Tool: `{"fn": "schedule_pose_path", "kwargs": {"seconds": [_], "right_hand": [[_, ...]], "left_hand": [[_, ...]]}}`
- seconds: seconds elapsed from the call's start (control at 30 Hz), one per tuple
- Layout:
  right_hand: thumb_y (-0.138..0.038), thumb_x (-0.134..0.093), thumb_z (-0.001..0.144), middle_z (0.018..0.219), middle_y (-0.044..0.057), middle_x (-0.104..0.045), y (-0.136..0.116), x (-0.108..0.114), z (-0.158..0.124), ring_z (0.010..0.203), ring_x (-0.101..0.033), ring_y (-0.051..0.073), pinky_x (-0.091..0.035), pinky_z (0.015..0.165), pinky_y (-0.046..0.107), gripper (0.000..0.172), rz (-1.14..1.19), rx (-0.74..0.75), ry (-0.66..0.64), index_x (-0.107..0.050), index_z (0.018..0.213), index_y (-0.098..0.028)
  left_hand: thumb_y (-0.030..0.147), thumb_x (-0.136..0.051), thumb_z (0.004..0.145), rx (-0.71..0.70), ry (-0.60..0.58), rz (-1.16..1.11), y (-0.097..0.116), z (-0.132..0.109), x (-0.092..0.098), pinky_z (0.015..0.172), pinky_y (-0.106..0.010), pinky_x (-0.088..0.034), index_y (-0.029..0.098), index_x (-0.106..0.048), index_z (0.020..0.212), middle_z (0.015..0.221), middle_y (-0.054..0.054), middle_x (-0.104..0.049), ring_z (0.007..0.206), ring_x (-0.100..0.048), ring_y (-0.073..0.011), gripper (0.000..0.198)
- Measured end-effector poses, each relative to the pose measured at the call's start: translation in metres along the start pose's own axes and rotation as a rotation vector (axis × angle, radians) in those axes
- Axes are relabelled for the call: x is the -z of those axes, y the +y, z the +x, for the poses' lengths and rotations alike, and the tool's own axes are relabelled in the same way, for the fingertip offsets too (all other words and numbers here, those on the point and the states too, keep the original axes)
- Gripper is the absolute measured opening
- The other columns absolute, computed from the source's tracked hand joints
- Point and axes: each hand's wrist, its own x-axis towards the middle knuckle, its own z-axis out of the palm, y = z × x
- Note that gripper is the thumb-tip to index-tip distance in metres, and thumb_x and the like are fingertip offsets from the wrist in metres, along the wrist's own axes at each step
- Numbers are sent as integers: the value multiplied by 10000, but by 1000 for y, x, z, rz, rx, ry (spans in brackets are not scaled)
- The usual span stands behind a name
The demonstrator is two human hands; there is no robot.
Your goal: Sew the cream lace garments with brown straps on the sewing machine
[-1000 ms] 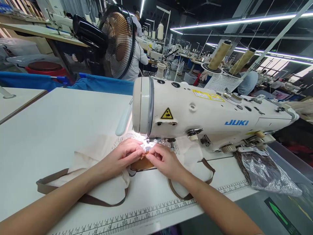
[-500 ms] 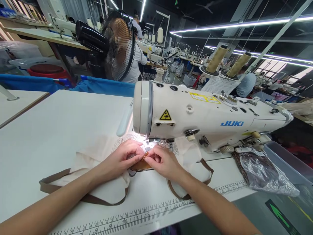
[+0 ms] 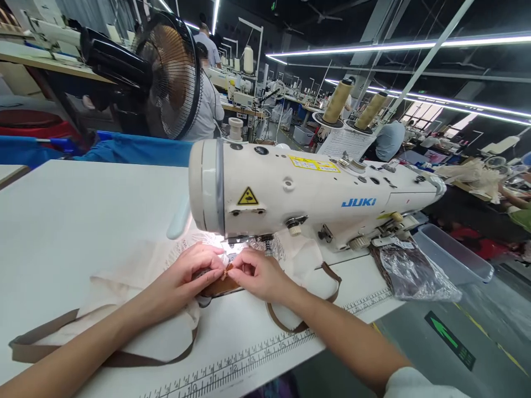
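Pale fabric [image 3: 128, 270], brown bands [image 3: 45, 327]; both hands [image 3: 258, 275] pinching small orange-brown piece [image 3: 226, 271].

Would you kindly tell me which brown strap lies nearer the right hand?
The brown strap beside the right hand, curving under that arm; the other strap passes beneath the left arm.

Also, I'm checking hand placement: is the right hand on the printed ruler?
No, the right hand pinches the small brown piece, beyond the printed ruler.

Cloth [image 3: 128, 271] on table [image 3: 83, 210] — fan [image 3: 172, 77] behind
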Motion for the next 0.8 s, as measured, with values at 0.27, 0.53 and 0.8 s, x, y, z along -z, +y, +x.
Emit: {"fn": "schedule_pose_path", "kwargs": {"seconds": [0.27,0.53,0.8], "right_hand": [[-199,-724,877,746,-64,-582,-1,-1,-1,722,-555,116,-388,704,239,182,-41,29,-19,-613,735,-222],[-224,-710,904,802,-51,-643,6,-2,-2,729,-603,116,-417,685,229,73,-91,69,0,-671,841,-229],[-225,-548,1001,961,48,-724,28,-7,-5,878,-651,190,-406,612,278,118,-663,725,353,-629,1082,-197]], "left_hand": [[483,-470,1061,8,-18,76,10,1,3,977,-358,-530,253,-691,830,1022,-53,-728,1177,-597,-262,395],[568,-465,1042,81,-65,-114,6,5,5,814,-312,-521,223,-596,754,892,-37,-659,915,-580,-218,468],[641,-509,1000,219,-141,-268,8,6,12,747,-295,-446,211,-597,776,879,-32,-629,912,-538,-218,493]]}}
